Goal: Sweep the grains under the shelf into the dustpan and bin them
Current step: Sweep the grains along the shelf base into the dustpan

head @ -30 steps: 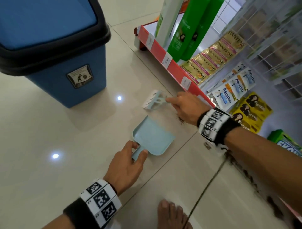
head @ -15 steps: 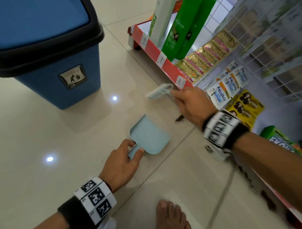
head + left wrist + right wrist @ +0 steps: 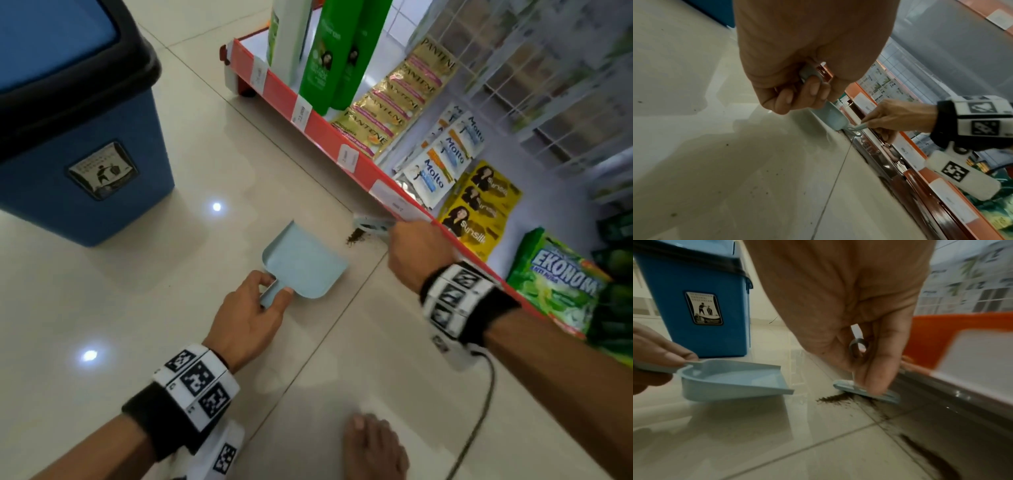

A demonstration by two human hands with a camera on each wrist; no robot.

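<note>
Right hand [image 3: 419, 255] is gripping the brush [image 3: 865, 391] beside the shelf [image 3: 318, 137]; left hand [image 3: 246, 318] is grasping the dustpan [image 3: 305, 262]; grains [image 3: 835, 397], lying short of the dustpan, are likely scattering sideways if swept hard.

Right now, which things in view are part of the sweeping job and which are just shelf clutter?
In the job:
- pale blue plastic dustpan, left hand gripping its handle
- small pale blue brush, held by right hand
- dark grains on the tile
- blue bin with black rim

Just there:
- green shampoo bottles
- gold Pantene sachets
- yellow Sunsilk sachets

My head view looks down from above; both wrist views sit near floor level, sharing the dustpan [image 3: 301, 263] at 12 o'clock.
</note>
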